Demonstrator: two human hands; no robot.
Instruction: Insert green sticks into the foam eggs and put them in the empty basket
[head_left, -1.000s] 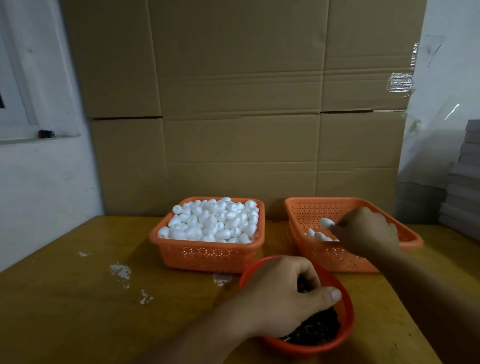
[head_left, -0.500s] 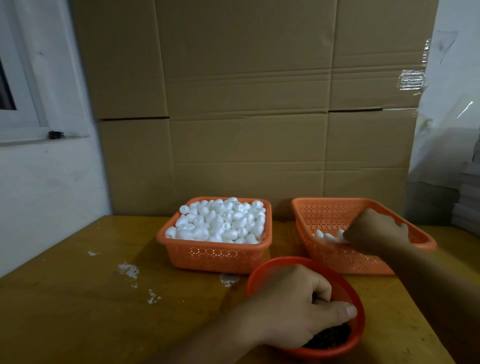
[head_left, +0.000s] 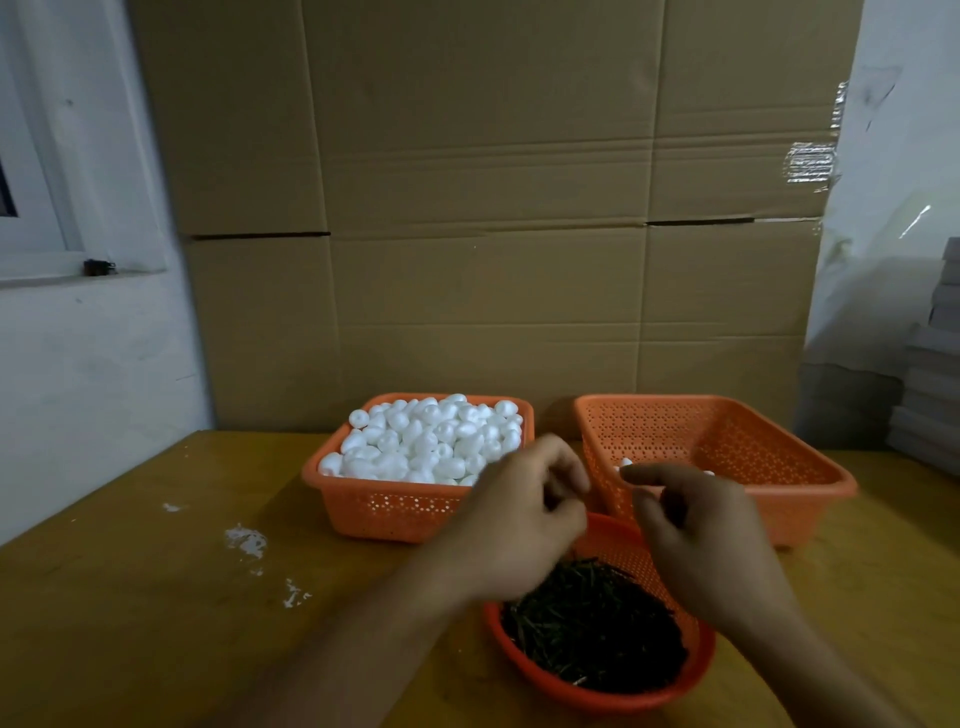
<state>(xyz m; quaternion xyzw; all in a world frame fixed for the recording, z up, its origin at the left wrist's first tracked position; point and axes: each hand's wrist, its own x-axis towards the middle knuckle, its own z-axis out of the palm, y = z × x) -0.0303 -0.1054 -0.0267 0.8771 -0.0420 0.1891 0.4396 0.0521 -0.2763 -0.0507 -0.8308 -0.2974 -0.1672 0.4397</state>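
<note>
Both hands, left (head_left: 519, 525) and right (head_left: 701, 540), hover fingers curled above the stick bowl (head_left: 691, 675); any hold cannot be told.

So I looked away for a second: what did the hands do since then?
The left hand lifted out of the stick bowl; the right hand left the right basket and came beside it over the bowl. Whether either has a grip on anything is unclear. Baskets and bowl stayed put.

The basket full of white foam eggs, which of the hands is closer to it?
Left. The left hand overlaps the near right corner of the full basket; the right hand is farther right, before the other basket.
</note>
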